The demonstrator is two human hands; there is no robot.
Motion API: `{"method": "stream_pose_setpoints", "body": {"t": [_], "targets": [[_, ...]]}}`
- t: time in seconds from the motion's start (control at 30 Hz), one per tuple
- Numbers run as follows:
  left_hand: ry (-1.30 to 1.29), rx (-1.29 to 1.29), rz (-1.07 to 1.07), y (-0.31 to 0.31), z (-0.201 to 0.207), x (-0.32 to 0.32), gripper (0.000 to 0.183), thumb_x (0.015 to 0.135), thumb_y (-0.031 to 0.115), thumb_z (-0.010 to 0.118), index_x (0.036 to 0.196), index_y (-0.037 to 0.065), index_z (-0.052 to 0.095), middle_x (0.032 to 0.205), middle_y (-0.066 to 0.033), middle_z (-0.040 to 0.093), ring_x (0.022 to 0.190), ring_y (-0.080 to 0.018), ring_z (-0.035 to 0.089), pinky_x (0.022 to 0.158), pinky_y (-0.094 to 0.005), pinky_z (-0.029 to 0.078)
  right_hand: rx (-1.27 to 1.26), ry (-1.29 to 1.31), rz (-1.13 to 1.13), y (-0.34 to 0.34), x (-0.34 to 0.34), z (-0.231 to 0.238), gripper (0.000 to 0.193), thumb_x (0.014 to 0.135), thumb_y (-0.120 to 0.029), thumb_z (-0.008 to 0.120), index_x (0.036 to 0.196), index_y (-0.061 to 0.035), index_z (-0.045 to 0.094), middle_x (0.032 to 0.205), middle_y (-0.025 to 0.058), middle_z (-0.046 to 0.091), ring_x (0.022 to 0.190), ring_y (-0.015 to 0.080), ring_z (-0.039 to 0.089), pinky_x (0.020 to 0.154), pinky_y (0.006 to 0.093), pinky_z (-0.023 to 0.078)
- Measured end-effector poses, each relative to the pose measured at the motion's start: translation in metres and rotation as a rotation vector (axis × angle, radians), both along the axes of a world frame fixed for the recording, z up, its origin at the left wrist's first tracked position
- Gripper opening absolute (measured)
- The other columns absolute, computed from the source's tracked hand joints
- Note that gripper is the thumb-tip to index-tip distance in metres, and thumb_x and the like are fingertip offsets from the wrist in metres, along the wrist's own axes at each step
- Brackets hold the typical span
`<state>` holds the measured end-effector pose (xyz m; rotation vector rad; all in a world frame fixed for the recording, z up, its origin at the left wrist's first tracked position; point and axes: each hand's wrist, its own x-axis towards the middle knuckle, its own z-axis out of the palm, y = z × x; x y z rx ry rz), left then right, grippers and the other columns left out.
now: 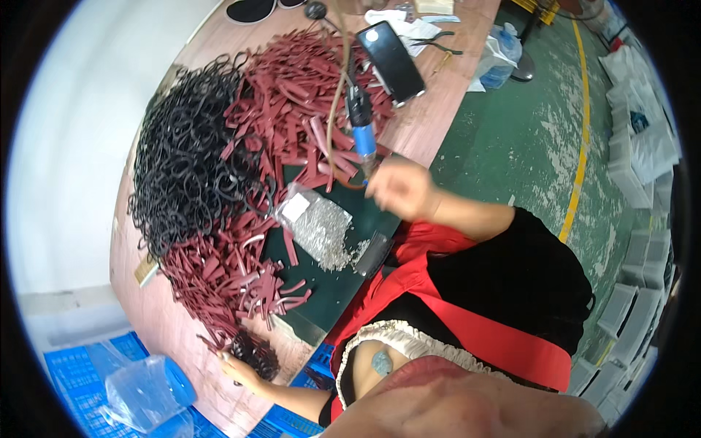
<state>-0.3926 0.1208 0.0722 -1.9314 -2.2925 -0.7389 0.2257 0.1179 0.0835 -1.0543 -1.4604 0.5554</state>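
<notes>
At the near left table edge my left hand (239,371) is beside a small heap of dark loops (257,353). Its fingers are bent, and the ends of dark red strips (212,340) show by the fingertips; what it grips is unclear. My right hand (403,188), blurred, is curled with fingers pinched at the lower tip of a hanging blue and black power screwdriver (364,135). Whatever it pinches is too small to make out. Between the hands, a clear plastic bag (314,219) spills small metal pieces (336,257) onto a dark green mat (310,310).
A large pile of black rings (193,160) lies at the left, with dark red strips (292,95) heaped around it. A phone (391,62) and pliers (438,44) lie at the far end. Blue crates (73,383) stand left; pale bins (631,314) line the right.
</notes>
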Motion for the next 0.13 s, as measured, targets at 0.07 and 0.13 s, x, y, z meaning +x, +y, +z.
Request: {"method": "stream_pose_setpoints", "body": {"t": [0.07,0.13], "targets": [[-0.008,0.192,0.036,0.011,0.004,0.013,0.045,0.105,0.034,0.052,0.123,-0.004,0.068,0.123,-0.0245,0.066,0.108,-0.0412,0.064,0.097,-0.0515,0.049,0.058,0.338,-0.385,0.024,0.102,-0.012,0.020,0.092,0.003,0.058,0.110,-0.0051,0.065,0.097,0.0021,0.064,0.078,0.0075,0.060,0.069,0.0257,0.051],[-0.030,0.343,0.032,0.039,0.001,0.040,0.044,0.106,0.031,0.053,0.125,-0.006,0.066,0.126,-0.0254,0.065,0.111,-0.0399,0.063,0.101,-0.0507,0.048,0.117,0.102,-0.778,0.045,0.237,-0.006,0.024,0.094,0.000,0.061,0.118,-0.0016,0.064,0.102,0.0037,0.067,0.088,0.0122,0.064,0.079,0.0277,0.053]]}}
